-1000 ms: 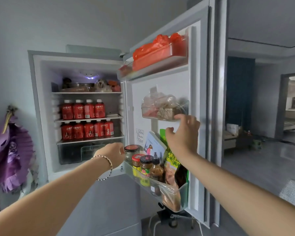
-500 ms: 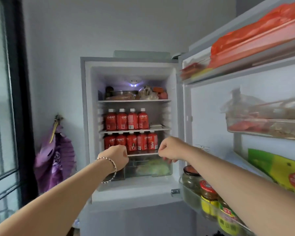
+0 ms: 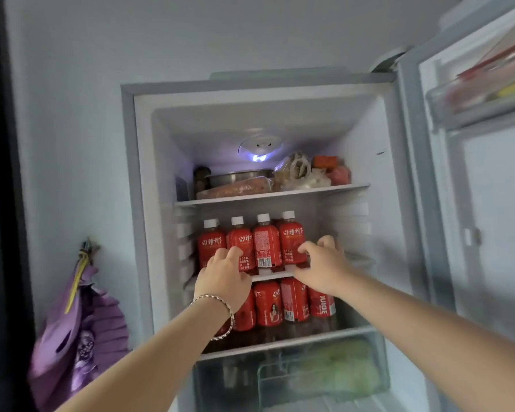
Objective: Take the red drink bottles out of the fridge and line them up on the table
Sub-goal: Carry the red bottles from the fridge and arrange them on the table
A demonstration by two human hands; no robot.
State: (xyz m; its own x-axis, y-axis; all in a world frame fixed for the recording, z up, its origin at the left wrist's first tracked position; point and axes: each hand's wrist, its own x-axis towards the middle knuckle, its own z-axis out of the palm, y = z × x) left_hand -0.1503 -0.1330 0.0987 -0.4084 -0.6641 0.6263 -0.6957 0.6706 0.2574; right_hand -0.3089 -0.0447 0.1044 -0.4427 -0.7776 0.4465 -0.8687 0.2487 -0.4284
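Observation:
The fridge [image 3: 149, 203] stands open in front of me. Several red drink bottles with white caps [image 3: 266, 245] stand in a row on its middle shelf. A second row of red bottles [image 3: 292, 298] stands on the shelf below. My left hand [image 3: 223, 278], with a bracelet on the wrist, rests its spread fingers on the fronts of the two leftmost middle-shelf bottles. My right hand [image 3: 324, 269] wraps the rightmost bottle [image 3: 292, 242], thumb on its front and fingers round its right side. All the bottles stand on their shelves.
The top shelf holds a metal pan and wrapped food [image 3: 250, 185]. A clear drawer with greens [image 3: 309, 373] sits under the bottles. The open fridge door [image 3: 488, 203] with its racks stands on the right. A purple fabric thing [image 3: 84, 331] hangs on the left wall.
I have come closer to the fridge. Both hands rose from below the lower shelf to the middle-shelf bottles, the right one leaving the door side and closing round the rightmost bottle.

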